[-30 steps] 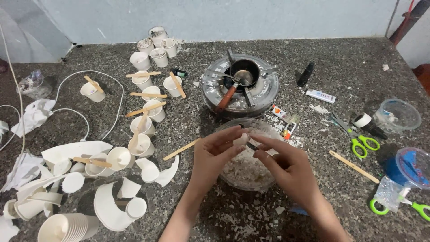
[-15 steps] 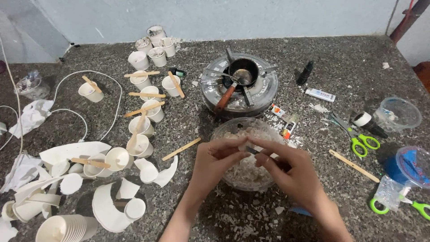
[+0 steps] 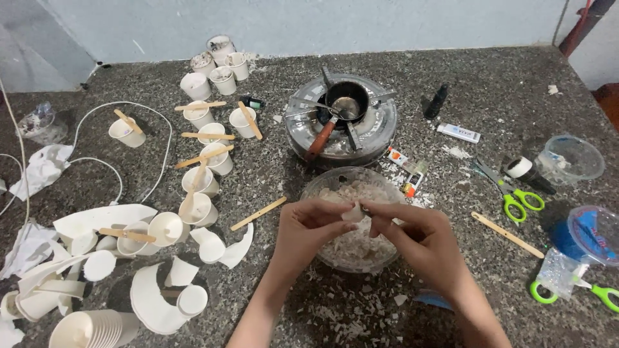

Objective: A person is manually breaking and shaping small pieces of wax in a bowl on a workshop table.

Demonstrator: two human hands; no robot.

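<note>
My left hand [image 3: 308, 232] and my right hand [image 3: 420, 240] meet over a clear glass bowl [image 3: 317, 187] filled with white wax flakes. Between the fingertips of both hands sits a small white wax chunk [image 3: 353, 212]. A thin dark object lies against the chunk under my right thumb; I cannot tell what it is. Both forearms come up from the bottom edge. Behind the bowl stands a round metal stove [image 3: 342, 125] carrying a small dark pot with a wooden handle [image 3: 320, 139].
Several white paper cups with wooden sticks [image 3: 206, 138] stand at the left, with torn cups and a cup stack [image 3: 90, 328] nearer. A loose wooden stick [image 3: 258, 213] lies beside the bowl. Green scissors [image 3: 512, 193], another stick [image 3: 507, 234], a clear container [image 3: 570, 158] and a blue-lidded tub [image 3: 587, 235] sit right.
Both hands have dropped slightly lower over the bowl and closed in together on the white chunk. Nothing else has moved.
</note>
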